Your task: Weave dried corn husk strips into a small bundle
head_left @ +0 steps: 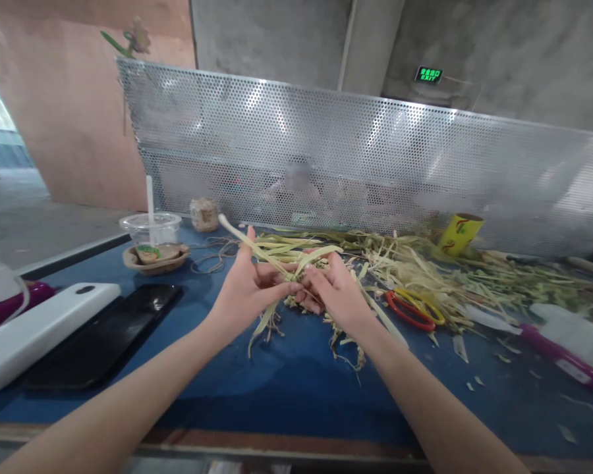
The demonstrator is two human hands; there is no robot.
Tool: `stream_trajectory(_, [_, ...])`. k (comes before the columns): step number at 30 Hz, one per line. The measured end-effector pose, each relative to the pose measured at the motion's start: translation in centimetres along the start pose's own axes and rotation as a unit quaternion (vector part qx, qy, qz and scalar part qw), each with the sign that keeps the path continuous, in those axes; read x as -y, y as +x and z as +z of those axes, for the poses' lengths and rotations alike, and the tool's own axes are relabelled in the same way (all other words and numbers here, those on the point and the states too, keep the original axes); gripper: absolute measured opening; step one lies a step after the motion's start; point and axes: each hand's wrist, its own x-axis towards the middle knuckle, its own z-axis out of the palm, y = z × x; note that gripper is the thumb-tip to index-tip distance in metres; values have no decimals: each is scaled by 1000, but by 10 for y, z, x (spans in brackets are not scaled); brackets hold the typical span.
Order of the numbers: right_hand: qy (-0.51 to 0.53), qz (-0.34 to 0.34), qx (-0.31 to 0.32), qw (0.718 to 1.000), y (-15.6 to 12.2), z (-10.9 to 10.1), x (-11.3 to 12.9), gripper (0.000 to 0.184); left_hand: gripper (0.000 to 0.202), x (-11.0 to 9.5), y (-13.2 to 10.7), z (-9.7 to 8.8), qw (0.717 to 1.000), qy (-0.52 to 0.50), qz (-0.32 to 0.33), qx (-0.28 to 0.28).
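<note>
Both hands meet over the middle of the blue table, fingers closed on a small bundle of pale green plant strips [277, 262]. My left hand [244, 283] pinches the bundle from the left, with its index finger raised along a long strip. From the right, my right hand [338, 289] grips the same strips, thumb and fingers bent together. One long pale strip points up and left past the left hand. Curly dry fibres [271, 329] hang or lie just below the hands. The exact spot where the fingertips meet is partly hidden by the fingers.
Dried plant strips [405, 263] spread behind and to the right, with red-and-yellow-handled scissors [410, 309] and a yellow tube [459, 235]. At left are a lidded plastic cup [153, 234], a black phone [109, 336] and a white device [49, 329]. A perforated metal screen [326, 151] stands behind.
</note>
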Motion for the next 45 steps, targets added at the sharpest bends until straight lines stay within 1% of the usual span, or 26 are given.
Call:
stream_trajectory(2, [-32, 3, -1, 999, 0, -4, 0, 31, 123, -3, -1, -1, 999, 19, 19, -20])
stream_trajectory(3, [-44, 2, -1, 999, -1, -5, 0, 33, 122, -4, -1, -2, 999, 25, 30, -26])
stream_trajectory(6, [-56, -12, 4, 998, -1, -6, -2, 43, 120, -6, -1, -2, 998, 37, 44, -17])
stream_trajectory(8, [-52, -19, 9, 998, -2, -5, -2, 45, 121, -5, -1, -3, 999, 37, 37, -7])
stream_trajectory(11, [-46, -20, 7, 999, -2, -4, 1, 47, 121, -2, 0, -4, 999, 29, 28, -9])
stream_trajectory(15, [-64, -2, 4, 998, -2, -10, 7, 54, 122, -2, 2, -6, 999, 37, 24, -25])
stream_trajectory(18, [-89, 10, -1, 996, 0, -18, 10, 61, 121, -6, 4, -8, 997, 60, 25, -51])
stream_trajectory(20, [-85, 14, 0, 996, 1, -22, 11, 64, 120, -9, 4, -9, 996, 64, 24, -59])
stream_trajectory(22, [-73, 19, 6, 997, 1, -24, 11, 57, 117, -11, 5, -9, 997, 58, 15, -47])
stream_trajectory(24, [-82, 14, 16, 996, 2, -25, 12, 39, 111, -11, 4, -10, 998, 57, -5, -21])
stream_trajectory(26, [-114, -25, 20, 993, 2, -25, 13, 22, 105, -10, 4, -10, 997, 71, -22, -4])
stream_trajectory(27, [-137, -50, 19, 989, 2, -25, 14, 17, 104, -9, 4, -10, 996, 82, -27, 1])
stream_trajectory(29, [-179, -88, 9, 980, 1, -24, 16, 16, 104, -7, 3, -10, 995, 98, -31, 10])
stream_trajectory(31, [-206, -95, -10, 974, 0, -24, 19, 18, 106, -6, 3, -9, 995, 92, -42, 22])
stream_trajectory(34, [-216, -96, -25, 971, -1, -27, 22, 21, 109, -6, 2, -10, 994, 64, -73, 50])
stream_trajectory(37, [-201, -91, -23, 975, 0, -31, 20, 23, 108, -8, 2, -12, 991, 61, -87, 86])
stream_trajectory(39, [-171, -72, -31, 982, 2, -31, 14, 22, 107, -10, 2, -15, 989, 71, -85, 103])
stream_trajectory(40, [-142, -57, -38, 988, 3, -30, 11, 23, 107, -10, 2, -16, 988, 79, -78, 104])
stream_trajectory(42, [-58, -7, -43, 997, 5, -25, 2, 27, 107, -10, 2, -17, 989, 105, -54, 88])
stream_trajectory(43, [-18, 17, -26, 999, 5, -22, -2, 27, 107, -10, 2, -17, 990, 117, -38, 75])
stream_trajectory(45, [30, 41, 47, 998, 5, -13, -8, 28, 104, -9, 3, -16, 991, 126, -10, 49])
